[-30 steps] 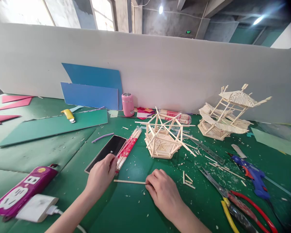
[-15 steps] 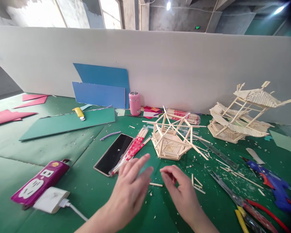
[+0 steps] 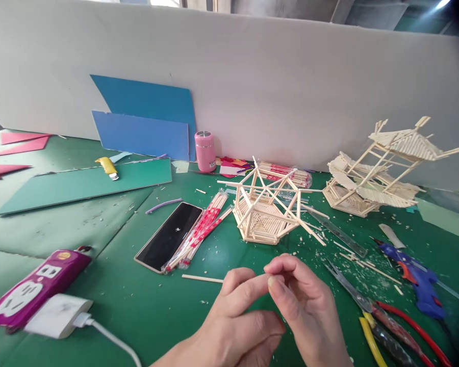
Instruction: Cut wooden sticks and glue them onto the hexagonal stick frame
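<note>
My left hand [image 3: 240, 316] and my right hand [image 3: 306, 300] meet low in the middle of the view. The left index finger stretches into the right hand's fingertips; its other fingers are loosely bent and apart, holding nothing visible. Thumb and index of the right hand pinch at that left fingertip, and anything tiny between them is hidden. A thin wooden stick [image 3: 202, 278] lies on the green table, its right end behind my left hand. Just beyond the hands stands an open six-sided frame of glued sticks [image 3: 265, 224], untouched, with a slatted base and sticks jutting outward.
A phone [image 3: 168, 237] and bagged sticks [image 3: 199, 232] lie left of the frame. To the right are pliers [image 3: 371, 306], a blue glue gun [image 3: 413, 280], a clear ruler [image 3: 340, 232] and a tiered stick pagoda [image 3: 382, 173]. A purple power strip [image 3: 38, 285] sits front left.
My hands were apart and have come together, the left index finger reaching into the right hand's pinch. The view has tilted down and turned slightly right. The stick frame stays put.
</note>
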Demonstrator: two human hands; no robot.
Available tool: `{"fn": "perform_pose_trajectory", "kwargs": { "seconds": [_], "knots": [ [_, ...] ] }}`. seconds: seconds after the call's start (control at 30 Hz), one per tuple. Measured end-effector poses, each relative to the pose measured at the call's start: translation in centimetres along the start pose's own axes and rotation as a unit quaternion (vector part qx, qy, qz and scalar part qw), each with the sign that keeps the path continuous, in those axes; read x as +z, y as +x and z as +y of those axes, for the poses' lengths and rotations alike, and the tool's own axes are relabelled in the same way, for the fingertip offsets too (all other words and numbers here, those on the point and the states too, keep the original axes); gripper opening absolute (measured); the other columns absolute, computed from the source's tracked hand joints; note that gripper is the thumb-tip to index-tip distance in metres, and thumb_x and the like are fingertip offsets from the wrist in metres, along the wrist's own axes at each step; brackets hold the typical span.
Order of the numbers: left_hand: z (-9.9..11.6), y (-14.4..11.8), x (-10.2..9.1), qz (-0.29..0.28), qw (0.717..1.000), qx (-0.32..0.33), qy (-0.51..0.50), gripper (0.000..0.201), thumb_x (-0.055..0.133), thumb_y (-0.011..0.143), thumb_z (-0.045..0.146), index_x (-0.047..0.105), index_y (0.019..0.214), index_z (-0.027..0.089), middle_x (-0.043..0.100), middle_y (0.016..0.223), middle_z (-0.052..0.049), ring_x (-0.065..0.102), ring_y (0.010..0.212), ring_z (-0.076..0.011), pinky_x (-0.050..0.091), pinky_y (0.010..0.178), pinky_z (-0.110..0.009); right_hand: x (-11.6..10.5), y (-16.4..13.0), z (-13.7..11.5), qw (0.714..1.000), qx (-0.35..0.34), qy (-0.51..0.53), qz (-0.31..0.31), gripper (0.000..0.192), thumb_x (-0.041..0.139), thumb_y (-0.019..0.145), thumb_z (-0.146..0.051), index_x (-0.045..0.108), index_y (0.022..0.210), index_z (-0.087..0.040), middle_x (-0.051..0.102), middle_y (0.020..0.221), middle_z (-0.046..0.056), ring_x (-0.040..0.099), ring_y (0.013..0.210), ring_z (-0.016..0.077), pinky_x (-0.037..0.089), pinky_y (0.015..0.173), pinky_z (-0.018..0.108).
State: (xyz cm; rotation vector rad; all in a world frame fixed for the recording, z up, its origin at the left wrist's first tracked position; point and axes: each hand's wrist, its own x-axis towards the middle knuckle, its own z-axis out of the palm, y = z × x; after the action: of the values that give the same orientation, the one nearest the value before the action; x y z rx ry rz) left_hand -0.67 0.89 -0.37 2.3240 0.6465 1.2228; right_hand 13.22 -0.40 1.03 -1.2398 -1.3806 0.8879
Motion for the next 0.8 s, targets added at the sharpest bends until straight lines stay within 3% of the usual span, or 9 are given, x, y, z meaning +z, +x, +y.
{"fn": "perform_pose_trajectory", "kwargs": {
  "seconds": [0.23,0.4,0.57,0.8],
  "knots": [
    [0.0,0.0,0.1,-0.023,1.000,0.006,-0.010,0.016,0.047,0.083,0.020,0.062,0.084,0.025,0.053,0.119,-0.003,0.051,0.093,-0.0207,0.047,0.074,-0.033,0.0,-0.2,-0.1,1.000,-0.012,-0.020,0.000,0.007,0.051,0.081,-0.029,0.053,0.083,-0.022,0.052,0.071,0.000,0.053,0.060,0.0140,0.047,0.053,0.023],
    [-0.3,-0.2,1.0,0.034,0.998,0.032,0.029,0.018,0.045,0.084,0.018,0.062,0.077,0.023,0.056,0.112,-0.005,0.050,0.093,-0.0209,0.047,0.070,-0.031,0.1,-0.2,-0.2,0.999,0.025,-0.026,-0.006,0.011,0.054,0.078,-0.033,0.051,0.076,-0.022,0.046,0.065,-0.002,0.048,0.058,0.0132,0.043,0.052,0.022],
    [-0.8,-0.5,1.3,0.024,0.995,0.034,0.088,0.015,0.050,0.080,0.017,0.062,0.086,0.024,0.057,0.111,-0.005,0.047,0.089,-0.0216,0.047,0.065,-0.030,0.1,-0.2,0.2,0.997,0.061,-0.008,-0.038,0.014,0.056,0.075,-0.035,0.049,0.075,-0.022,0.044,0.065,-0.003,0.043,0.059,0.0129,0.040,0.053,0.023],
    [-0.9,-0.4,1.1,0.001,0.996,0.049,0.074,0.013,0.051,0.080,0.015,0.062,0.076,0.020,0.059,0.102,-0.007,0.045,0.082,-0.0206,0.045,0.063,-0.029,0.1,-0.2,0.6,0.994,0.084,0.036,-0.059,0.015,0.052,0.077,-0.036,0.048,0.078,-0.022,0.043,0.066,-0.003,0.041,0.059,0.0126,0.037,0.053,0.024]
  ]
}}
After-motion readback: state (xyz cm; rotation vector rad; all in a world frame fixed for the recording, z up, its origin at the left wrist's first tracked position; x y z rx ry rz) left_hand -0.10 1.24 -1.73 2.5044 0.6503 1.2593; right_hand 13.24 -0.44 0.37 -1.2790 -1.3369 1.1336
